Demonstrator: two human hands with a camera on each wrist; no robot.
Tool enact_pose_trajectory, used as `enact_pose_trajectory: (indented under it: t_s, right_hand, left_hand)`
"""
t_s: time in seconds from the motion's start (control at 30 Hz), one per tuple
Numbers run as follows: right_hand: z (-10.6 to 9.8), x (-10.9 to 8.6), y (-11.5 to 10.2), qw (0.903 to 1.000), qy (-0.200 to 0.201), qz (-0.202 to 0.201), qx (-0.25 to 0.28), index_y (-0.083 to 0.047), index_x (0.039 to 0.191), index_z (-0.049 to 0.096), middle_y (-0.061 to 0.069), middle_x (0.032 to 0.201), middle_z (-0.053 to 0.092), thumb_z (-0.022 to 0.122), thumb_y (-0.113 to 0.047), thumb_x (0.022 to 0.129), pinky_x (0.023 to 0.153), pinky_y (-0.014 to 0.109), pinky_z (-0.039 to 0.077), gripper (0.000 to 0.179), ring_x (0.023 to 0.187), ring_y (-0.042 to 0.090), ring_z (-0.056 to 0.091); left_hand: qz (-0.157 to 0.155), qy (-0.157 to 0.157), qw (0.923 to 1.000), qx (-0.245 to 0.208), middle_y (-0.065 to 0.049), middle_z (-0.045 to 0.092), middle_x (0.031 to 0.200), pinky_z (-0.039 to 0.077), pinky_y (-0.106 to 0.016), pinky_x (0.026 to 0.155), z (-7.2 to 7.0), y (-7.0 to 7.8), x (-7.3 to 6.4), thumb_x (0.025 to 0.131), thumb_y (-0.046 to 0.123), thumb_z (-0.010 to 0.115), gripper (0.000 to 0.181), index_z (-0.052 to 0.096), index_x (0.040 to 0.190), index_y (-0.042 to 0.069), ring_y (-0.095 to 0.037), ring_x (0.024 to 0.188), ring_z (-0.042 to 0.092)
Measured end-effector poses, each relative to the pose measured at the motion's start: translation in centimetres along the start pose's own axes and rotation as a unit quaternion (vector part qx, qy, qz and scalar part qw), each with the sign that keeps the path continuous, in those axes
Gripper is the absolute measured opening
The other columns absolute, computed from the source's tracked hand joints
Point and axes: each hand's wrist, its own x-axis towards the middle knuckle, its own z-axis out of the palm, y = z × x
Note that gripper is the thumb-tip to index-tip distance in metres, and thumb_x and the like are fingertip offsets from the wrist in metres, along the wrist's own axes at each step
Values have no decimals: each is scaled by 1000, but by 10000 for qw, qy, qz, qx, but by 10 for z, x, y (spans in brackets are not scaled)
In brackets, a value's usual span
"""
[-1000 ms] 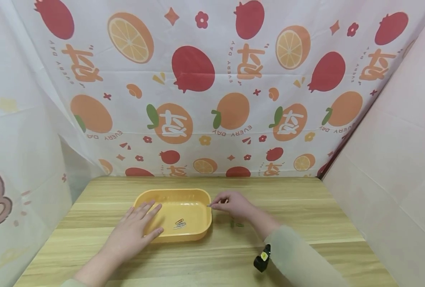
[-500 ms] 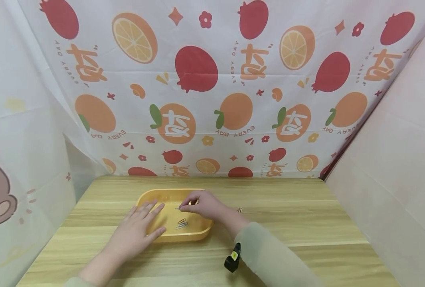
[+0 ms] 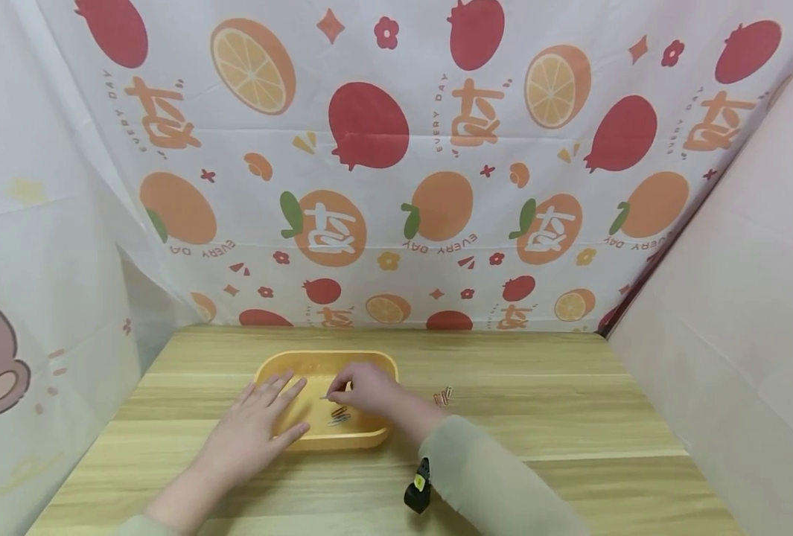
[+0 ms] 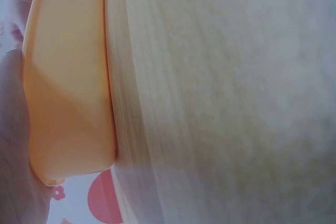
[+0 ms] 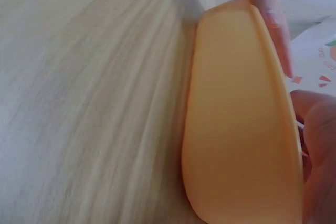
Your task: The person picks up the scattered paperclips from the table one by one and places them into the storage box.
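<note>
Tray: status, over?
Right grip pinches silvery piece over tray. Left grip spread across its left end. Clips in tray, others on table. Nothing visibly blocking.

The head view is bright, and its light is even and soft; the source lies outside the frame. The printed cloth [image 3: 372, 212] appears clear, while the paper clips [image 3: 339, 420] are too small for fine detail. A weak shadow falls on the tabletop [image 3: 537, 387] just below the tray [image 3: 332, 444]. The 2 wrist views are dimmer, hazy and rather blurred. In the left one, a diagonal shadow edge crosses the tray's wall, and the wood grain dissolves into pale blur. In the right one, a bluish sheen covers the wood at left, and the fingers [image 5: 276, 32] have soft outlines.
</note>
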Motion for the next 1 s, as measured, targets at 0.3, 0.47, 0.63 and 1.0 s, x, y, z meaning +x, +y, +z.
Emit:
enact_pose_trajectory:
  t_s: [0.3, 0.47, 0.63, 1.0]
  right_hand:
    - [21, 7, -7, 9925, -317, 477, -1081, -26, 75, 73, -19, 65, 58, 73, -26, 90, 60, 17, 43, 15, 61, 1, 51]
    - [25, 7, -9, 9894, -395, 466, -1314, -27, 73, 73, -19, 66, 58, 74, -26, 88, 61, 18, 43, 15, 63, 1, 51]
    - [25, 6, -11, 9881, -463, 425, -1401, -27, 73, 73, -20, 68, 58, 74, -26, 88, 61, 18, 44, 15, 64, 0, 51]
    - [22, 7, -10, 9911, -446, 481, -1159, -27, 80, 75, -20, 73, 60, 73, -28, 90, 66, 17, 45, 10, 67, 0, 53]
  left_hand:
    - [20, 32, 10000, 10, -10, 38, 156, 14, -54, 120, -2, 0, 0, 93, 55, 61, 71, 44, 151, 20, -35, 144, 31]
    - [6, 13, 10000, 6, -9, 38, 157, 13, -53, 121, -1, 0, -1, 93, 56, 61, 71, 43, 151, 20, -35, 144, 31]
    - [-2, -8, 10000, -9, -9, 37, 157, 12, -53, 121, -1, 0, 0, 93, 56, 61, 71, 43, 151, 20, -35, 145, 30]
    - [-5, -53, 10000, -43, -10, 38, 157, 16, -55, 119, -3, 0, 0, 93, 56, 60, 71, 43, 152, 20, -35, 145, 30]
